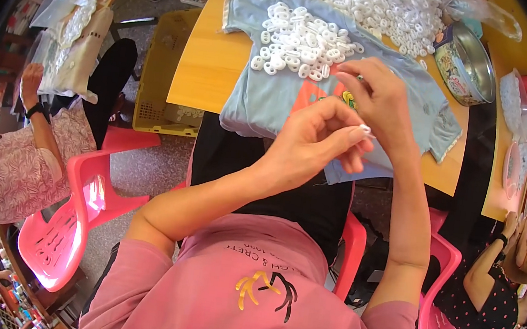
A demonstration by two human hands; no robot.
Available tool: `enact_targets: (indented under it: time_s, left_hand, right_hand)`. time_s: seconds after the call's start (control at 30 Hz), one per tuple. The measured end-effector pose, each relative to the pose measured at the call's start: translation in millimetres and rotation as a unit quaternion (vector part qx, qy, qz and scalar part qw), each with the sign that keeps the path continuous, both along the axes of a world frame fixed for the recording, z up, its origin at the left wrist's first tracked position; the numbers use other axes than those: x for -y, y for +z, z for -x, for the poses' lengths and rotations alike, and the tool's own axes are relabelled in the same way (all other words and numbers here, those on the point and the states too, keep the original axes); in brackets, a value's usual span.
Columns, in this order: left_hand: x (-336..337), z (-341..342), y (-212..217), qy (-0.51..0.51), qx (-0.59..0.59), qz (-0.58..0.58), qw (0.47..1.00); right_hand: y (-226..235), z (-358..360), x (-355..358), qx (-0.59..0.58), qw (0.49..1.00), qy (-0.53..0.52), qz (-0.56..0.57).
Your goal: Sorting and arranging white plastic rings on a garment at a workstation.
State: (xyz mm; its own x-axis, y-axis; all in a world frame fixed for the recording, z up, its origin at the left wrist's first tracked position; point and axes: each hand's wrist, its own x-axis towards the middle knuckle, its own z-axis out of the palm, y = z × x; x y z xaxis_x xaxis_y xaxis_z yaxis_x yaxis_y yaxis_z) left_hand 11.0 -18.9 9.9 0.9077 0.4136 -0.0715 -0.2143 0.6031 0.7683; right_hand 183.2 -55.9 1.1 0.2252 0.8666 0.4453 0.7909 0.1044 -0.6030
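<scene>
My left hand (308,140) is closed in a pinch around a small white plastic piece (363,130) at the thumb tip. Just above and to the right, my right hand (381,100) is bent at the wrist, its fingers loosely curved and apart, with nothing visible in them. Beyond both hands, a pile of small white two-holed plastic pieces (297,41) lies on a light blue T-shirt (249,94). The shirt is spread over the table's near edge, and its orange print (305,96) is partly covered by my hands.
A larger heap of white pieces (372,8) covers the far part of the wooden table (207,60). At its right stands a round metal tin (466,64). A yellow crate (156,81) sits at left. Other people work on both sides, near pink chairs (80,208).
</scene>
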Motion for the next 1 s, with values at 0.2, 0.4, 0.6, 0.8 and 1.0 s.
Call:
enact_targets:
  time_s: [0.2,0.4,0.6,0.8,1.0]
  left_hand:
    - [-19,30,-9,0.057,-0.052,-0.029,0.997]
    - [-33,31,-9,0.078,-0.067,-0.033,0.994]
    - [-30,8,-13,0.132,-0.008,-0.062,0.989]
    - [-21,-10,-13,0.115,0.008,-0.059,0.992]
    - [-16,-21,-15,0.114,0.020,-0.051,0.992]
  right_hand:
    - [-2,20,-13,0.080,0.988,-0.080,0.109]
    - [-8,13,-5,-0.011,0.996,-0.068,0.049]
    - [13,14,22,-0.493,0.862,-0.065,0.103]
    - [25,16,39,-0.641,0.763,-0.024,0.083]
    - [24,17,51,-0.617,0.781,-0.070,0.069]
